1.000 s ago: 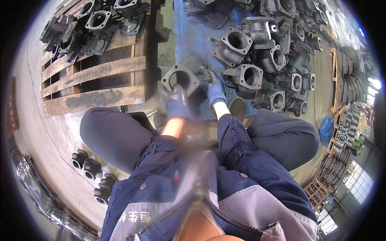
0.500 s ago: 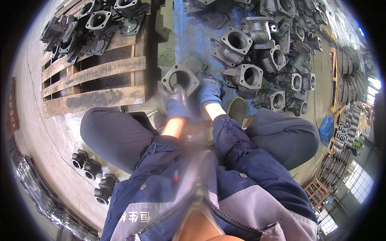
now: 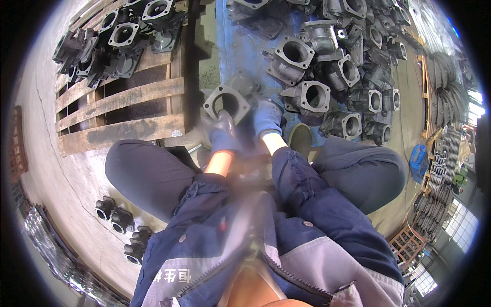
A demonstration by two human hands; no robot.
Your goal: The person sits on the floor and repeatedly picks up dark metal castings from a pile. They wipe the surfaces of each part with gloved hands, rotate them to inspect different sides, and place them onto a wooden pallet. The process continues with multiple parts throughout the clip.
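A: What's at the far left?

B: A wooden pallet (image 3: pixel 123 129) carrying a cluster of dark castings (image 3: pixel 162 42), heaped toward its far end. Nearer, by the person's left knee, small housings (image 3: pixel 121 220) stand on the floor, grouped, perhaps to keep them apart from the rest.

A: And the piece being handled?

B: The flanged housing (image 3: pixel 242 106) is ahead of the knees, at the left edge of the blue surface (image 3: pixel 240 51). Its square flange faces up, probably because the open bore gives a digit something to hook. I can't tell whether its underside is supported.

A: The left hand (image 3: pixel 222 134)?

B: Gloved and partly closed, grasping the near rim, with one dark-coated digit lying over it at the bore.

A: The right (image 3: pixel 267 116)?

B: Just beside the housing's right side, gloved, its fingers seemingly curled. Blur hides the tips, so I can't tell whether it grips or touches anything.

A: Farther right?

B: A pile of similar flanged castings (image 3: pixel 323 36), many turned different ways, presumably piled within arm's reach for convenience.
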